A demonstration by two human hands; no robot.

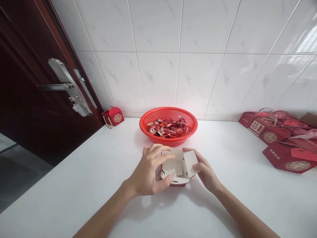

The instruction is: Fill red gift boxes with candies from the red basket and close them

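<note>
A small red gift box (176,162) stands on the white table with its top unfolded, its pale inside facing up. My right hand (206,172) is closed on the box's right flap, thumb on the pale face and fingers behind. Over the left side of the box, my left hand (151,172) has its fingers apart. Its thumb is by the front flap; whether it touches cannot be made out. Just behind the box sits a red plastic basket (168,142) holding several red-wrapped candies (170,129).
Several red gift boxes (292,158) are grouped at the right along the tiled wall. One more closed red box (113,117) with a cord handle stands at the table's back left corner. Beyond the left edge of the white table (81,172) is a dark door (27,66) with a metal handle.
</note>
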